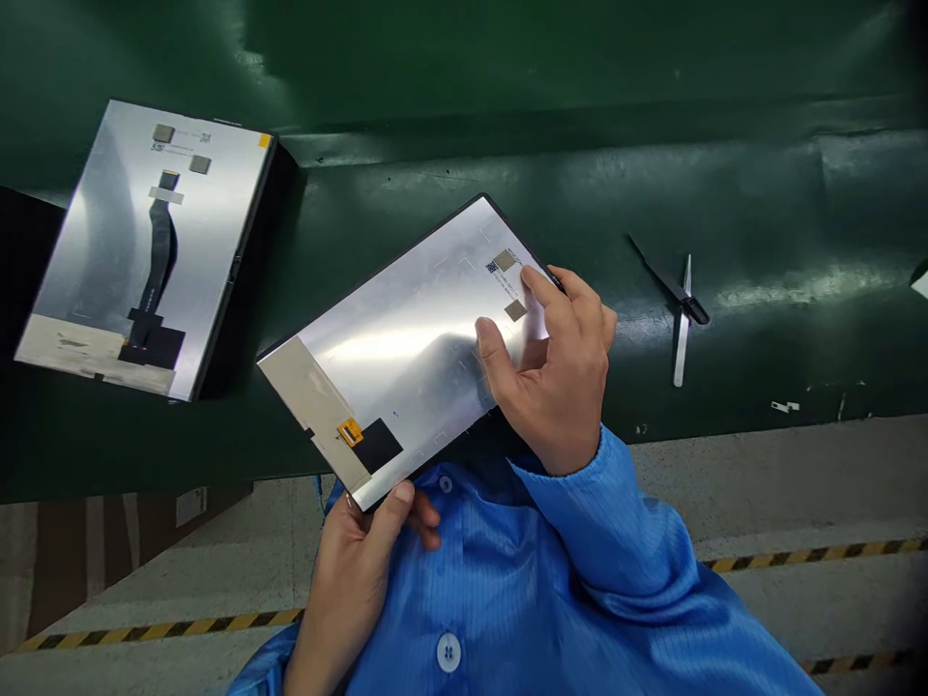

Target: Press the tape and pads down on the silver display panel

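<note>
A tablet display panel (406, 329) lies tilted in front of me, its silvery metal back facing up. It has a beige strip, a small orange connector and a black patch at its lower left end, and two small grey pads at the upper right. My left hand (362, 551) grips the near lower corner, thumb on top and fingers underneath. At the right end my right hand (558, 358) holds the panel, its thumb and index finger over the metal back near the grey pads and other fingers around the far edge.
A stack of similar panels (195, 251) stands at the left; a black flex cable runs down the top one. On the green table mat (761, 242) at the right, metal tweezers (681, 338) lie crossed with a black pointed tool (659, 275). Small white scraps (785, 407) lie near the front edge.
</note>
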`<act>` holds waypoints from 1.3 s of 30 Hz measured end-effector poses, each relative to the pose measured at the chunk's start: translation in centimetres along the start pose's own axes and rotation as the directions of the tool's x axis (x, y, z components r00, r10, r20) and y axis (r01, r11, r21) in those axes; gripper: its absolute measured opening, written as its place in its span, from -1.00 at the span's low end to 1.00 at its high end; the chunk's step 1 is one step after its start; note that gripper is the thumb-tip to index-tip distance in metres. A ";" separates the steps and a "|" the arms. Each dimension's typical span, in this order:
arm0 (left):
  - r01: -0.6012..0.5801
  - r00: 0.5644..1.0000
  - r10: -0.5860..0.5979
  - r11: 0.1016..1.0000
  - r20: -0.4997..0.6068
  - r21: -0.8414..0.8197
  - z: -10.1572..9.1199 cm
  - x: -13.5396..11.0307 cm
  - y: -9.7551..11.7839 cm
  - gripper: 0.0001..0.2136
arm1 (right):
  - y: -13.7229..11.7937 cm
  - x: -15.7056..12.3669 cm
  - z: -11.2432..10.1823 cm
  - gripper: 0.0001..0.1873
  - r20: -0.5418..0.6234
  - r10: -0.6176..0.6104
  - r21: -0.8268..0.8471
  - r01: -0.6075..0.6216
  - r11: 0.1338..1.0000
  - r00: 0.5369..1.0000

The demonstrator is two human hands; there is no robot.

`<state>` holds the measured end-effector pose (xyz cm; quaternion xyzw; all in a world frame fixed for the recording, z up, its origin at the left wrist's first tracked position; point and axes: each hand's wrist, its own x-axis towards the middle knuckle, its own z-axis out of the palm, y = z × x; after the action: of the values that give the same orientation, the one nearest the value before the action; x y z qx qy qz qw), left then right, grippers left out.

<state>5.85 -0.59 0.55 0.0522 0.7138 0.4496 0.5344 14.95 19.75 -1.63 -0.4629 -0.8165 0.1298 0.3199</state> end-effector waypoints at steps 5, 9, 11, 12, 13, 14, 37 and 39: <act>0.006 0.998 -0.006 1.000 0.067 -0.004 -1.0 -0.1 -0.6 -0.60 | 0.0 0.0 -0.1 -0.44 -0.004 -0.003 0.009 0.004 1.000 1.000; -0.007 0.997 0.006 1.000 0.072 0.010 -1.4 -0.2 -0.7 -0.59 | 0.0 0.0 -0.1 -0.44 0.007 0.008 -0.001 -0.008 1.000 1.000; -0.005 0.997 0.004 1.000 0.075 0.018 -1.4 -0.2 -0.8 -0.58 | -0.1 0.0 -0.1 -0.44 0.013 0.014 0.004 -0.014 1.000 1.000; 0.002 0.998 -0.003 1.000 0.069 0.014 -1.4 -0.2 -0.8 -0.58 | -0.1 0.0 -0.1 -0.44 0.016 0.017 0.010 -0.017 1.000 1.000; 0.013 0.998 -0.014 1.000 0.059 0.009 -1.3 -0.1 -0.9 -0.58 | -0.1 0.0 -0.1 -0.44 0.019 0.019 0.016 -0.019 1.000 1.000; 0.022 0.999 -0.023 1.000 0.048 0.009 -1.3 -0.1 -0.9 -0.57 | -0.1 0.0 -0.2 -0.44 0.021 0.020 0.020 -0.021 1.000 1.000; -0.002 0.997 0.002 1.000 0.075 -0.005 -1.6 0.1 -1.5 -0.60 | -0.1 0.0 0.0 -0.44 -0.011 0.008 0.041 -0.008 0.999 1.000; -0.006 0.998 0.006 1.000 0.069 0.002 -1.6 0.0 -1.6 -0.59 | -0.1 0.0 0.0 -0.44 -0.009 0.009 0.038 -0.009 0.999 1.000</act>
<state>5.15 -2.48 -0.56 0.0706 0.6952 0.4482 0.5575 14.91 19.67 -1.56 -0.4608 -0.8103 0.1446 0.3318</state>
